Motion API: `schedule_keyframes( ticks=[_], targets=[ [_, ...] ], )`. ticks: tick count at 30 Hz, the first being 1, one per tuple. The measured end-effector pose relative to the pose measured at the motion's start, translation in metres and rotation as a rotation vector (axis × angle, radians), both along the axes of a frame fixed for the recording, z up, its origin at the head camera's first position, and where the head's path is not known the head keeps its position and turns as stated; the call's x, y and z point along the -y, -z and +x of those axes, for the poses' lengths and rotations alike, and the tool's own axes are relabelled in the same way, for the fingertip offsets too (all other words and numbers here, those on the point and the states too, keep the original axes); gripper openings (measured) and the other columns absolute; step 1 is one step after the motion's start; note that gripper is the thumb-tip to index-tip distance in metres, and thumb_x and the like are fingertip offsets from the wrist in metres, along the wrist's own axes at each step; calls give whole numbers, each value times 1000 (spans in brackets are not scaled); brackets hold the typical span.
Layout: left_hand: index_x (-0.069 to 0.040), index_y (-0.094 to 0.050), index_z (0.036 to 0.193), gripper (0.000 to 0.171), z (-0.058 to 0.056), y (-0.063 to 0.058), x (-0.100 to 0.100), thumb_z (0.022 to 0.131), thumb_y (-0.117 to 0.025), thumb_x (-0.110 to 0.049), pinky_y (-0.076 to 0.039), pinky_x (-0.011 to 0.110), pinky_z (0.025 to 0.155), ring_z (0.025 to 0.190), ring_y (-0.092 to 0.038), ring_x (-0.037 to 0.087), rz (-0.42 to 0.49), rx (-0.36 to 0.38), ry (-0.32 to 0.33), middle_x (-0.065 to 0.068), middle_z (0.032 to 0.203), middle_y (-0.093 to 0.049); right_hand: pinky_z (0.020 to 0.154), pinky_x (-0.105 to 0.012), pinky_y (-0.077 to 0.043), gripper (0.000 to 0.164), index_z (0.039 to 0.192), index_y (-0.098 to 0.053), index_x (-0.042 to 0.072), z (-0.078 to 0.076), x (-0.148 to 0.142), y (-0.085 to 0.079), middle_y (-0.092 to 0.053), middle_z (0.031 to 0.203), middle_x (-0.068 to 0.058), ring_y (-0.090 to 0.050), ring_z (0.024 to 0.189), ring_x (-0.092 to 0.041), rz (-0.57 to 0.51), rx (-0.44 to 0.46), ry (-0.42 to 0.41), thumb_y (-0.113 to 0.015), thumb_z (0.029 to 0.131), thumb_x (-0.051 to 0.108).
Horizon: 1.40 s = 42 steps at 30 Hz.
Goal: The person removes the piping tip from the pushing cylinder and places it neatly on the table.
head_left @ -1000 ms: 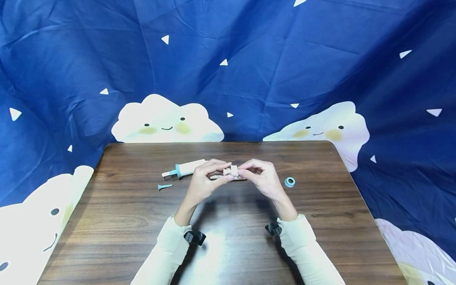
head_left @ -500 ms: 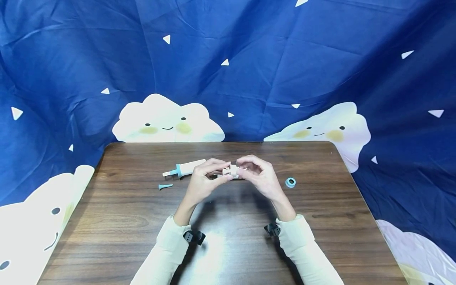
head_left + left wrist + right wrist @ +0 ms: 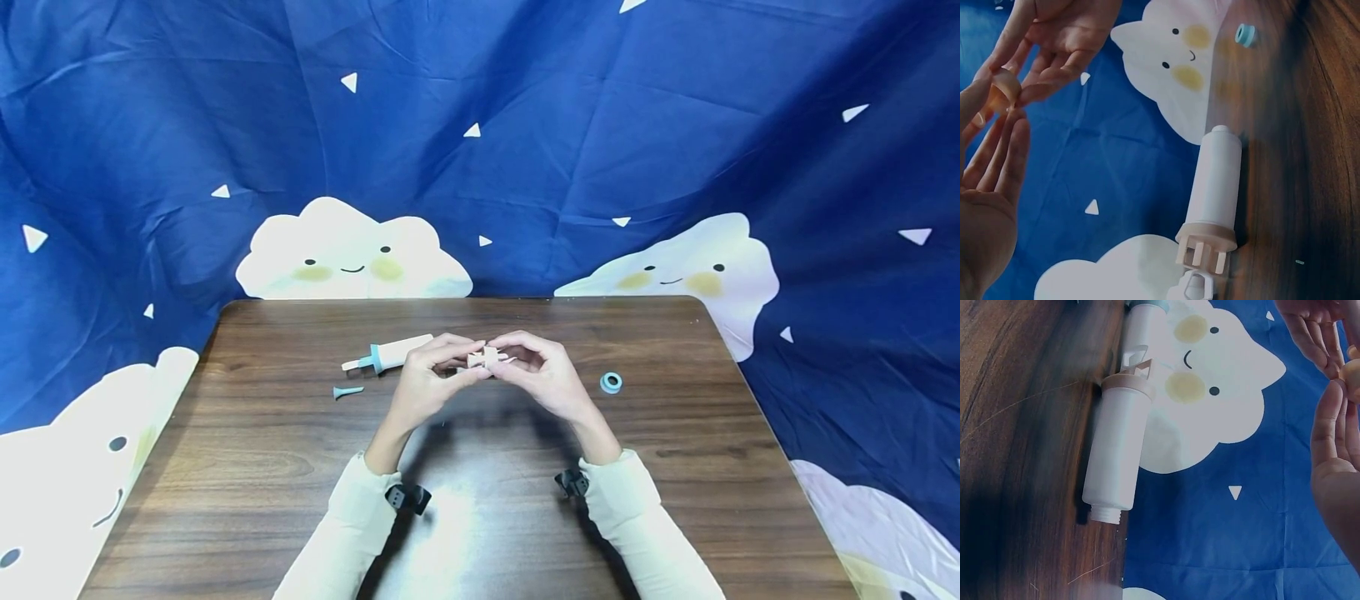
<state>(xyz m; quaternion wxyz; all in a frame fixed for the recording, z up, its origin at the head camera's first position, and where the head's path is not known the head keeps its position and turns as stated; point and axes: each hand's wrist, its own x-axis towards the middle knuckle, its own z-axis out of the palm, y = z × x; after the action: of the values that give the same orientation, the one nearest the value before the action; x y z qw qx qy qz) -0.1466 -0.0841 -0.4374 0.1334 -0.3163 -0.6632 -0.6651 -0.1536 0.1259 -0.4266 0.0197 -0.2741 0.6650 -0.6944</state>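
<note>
Both hands meet over the table's far middle, around a small beige plastic piece with a ring-shaped part. From one side my left hand pinches it between thumb and fingers. My right hand grips the other side with thumb and fingertips. A curved beige wall shows between the fingertips in the left wrist view, the rest hidden by fingers. Behind the hands lies a white tube with a beige slotted collar and a threaded neck, mostly hidden in the head view.
To the left lies a second white tube with a light blue collar and nozzle. A small blue tapered piece is in front of it. Over on the right sits a blue ring. A patterned blue cloth hangs behind the wooden table.
My right hand has shifted slightly left, its fingers closing in around the beige piece. The left hand stays nearly in place. Things lying on the table have not moved.
</note>
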Motion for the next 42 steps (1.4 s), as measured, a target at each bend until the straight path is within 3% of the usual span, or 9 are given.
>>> schedule_keyframes(
  ticks=[5,9,12,16,22,32,38,42],
  targets=[
    [11,-71,114,38,0,-2,2,77,-79,17,-61,45,77,92,-69,25,-35,18,-34,21,106,-71,80,-27,-58,27,115,-65,-13,-1,1,-1,-69,111,-14,-68,94,-16,6,-4,6,-70,89,-12],
    [12,-72,111,36,4,-6,2,76,-80,17,-61,43,74,85,-68,32,-82,2,-99,20,99,-70,82,-28,-58,27,115,-65,-14,0,0,-1,-69,110,-12,-68,94,-16,18,6,16,-69,88,-13],
    [14,-71,109,37,9,-16,2,74,-81,17,-59,39,71,79,-65,31,-108,-31,-143,20,88,-68,83,-28,-58,28,115,-64,-15,0,-1,-2,-69,111,-14,-68,94,-16,26,7,22,-69,87,-14],
    [16,-69,111,38,15,-26,2,75,-80,18,-60,34,72,77,-63,23,-92,-17,-140,21,81,-63,82,-28,-58,28,115,-65,-14,1,-2,-2,-68,112,-16,-68,93,-17,36,6,30,-70,88,-12],
    [14,-68,102,25,16,-22,4,78,-78,16,-59,30,74,81,-67,15,-25,71,-162,24,86,-69,81,-26,-57,28,114,-66,-13,0,-4,1,-70,108,-14,-68,93,-16,28,-11,59,-71,87,-13],
    [10,-73,99,19,17,-18,11,81,-79,10,-49,15,61,74,-64,13,-12,60,-303,19,83,-70,82,-29,-57,27,113,-67,-12,-1,-8,1,-69,105,-15,-66,93,-16,25,-25,102,-73,86,-12],
    [13,-73,102,23,17,-12,16,80,-78,13,-57,26,75,80,-64,9,37,92,-368,27,95,-71,81,-25,-57,28,114,-66,-14,-2,-11,5,-68,104,-17,-66,91,-16,42,-19,135,-72,87,-11],
    [14,-73,102,23,17,-7,21,80,-78,14,-57,24,78,81,-65,10,54,119,-401,29,102,-71,79,-24,-57,28,114,-67,-13,-2,-15,7,-69,103,-17,-66,90,-15,60,-7,159,-73,87,-9]
  ],
)
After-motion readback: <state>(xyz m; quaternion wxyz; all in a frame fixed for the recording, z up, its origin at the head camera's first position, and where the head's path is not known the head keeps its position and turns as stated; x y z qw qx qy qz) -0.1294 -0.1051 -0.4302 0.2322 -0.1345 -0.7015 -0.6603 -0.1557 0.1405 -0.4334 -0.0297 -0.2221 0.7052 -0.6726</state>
